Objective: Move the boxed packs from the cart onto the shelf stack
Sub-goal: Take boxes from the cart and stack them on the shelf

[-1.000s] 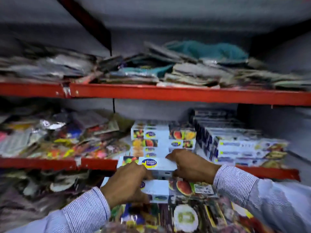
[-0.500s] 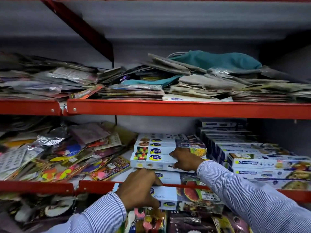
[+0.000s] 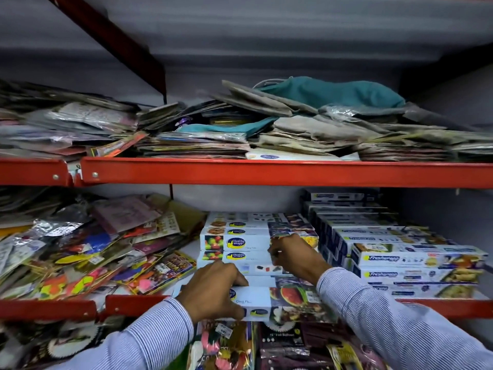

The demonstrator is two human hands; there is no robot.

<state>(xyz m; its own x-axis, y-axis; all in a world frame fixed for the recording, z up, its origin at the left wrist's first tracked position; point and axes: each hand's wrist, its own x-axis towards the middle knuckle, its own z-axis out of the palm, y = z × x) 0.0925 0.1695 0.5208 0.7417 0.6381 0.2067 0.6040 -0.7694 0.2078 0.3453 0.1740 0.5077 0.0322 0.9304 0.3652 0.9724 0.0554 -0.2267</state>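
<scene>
Red-edged middle shelf (image 3: 266, 303) carries stack of white boxed packs (image 3: 240, 243) at centre, loose colourful flat packets (image 3: 88, 252) heaped at left, rows of blue-and-white boxes (image 3: 416, 259) at right (just beside centre stack). Upper shelf (image 3: 266, 173) holds flat plastic-wrapped packets (image 3: 69, 126), teal cloth bundle (image 3: 333, 93) on top of greyish folded pile.

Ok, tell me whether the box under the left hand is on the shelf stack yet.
Not yet: the box sits forward of the stack, gripped by the left hand.
</scene>
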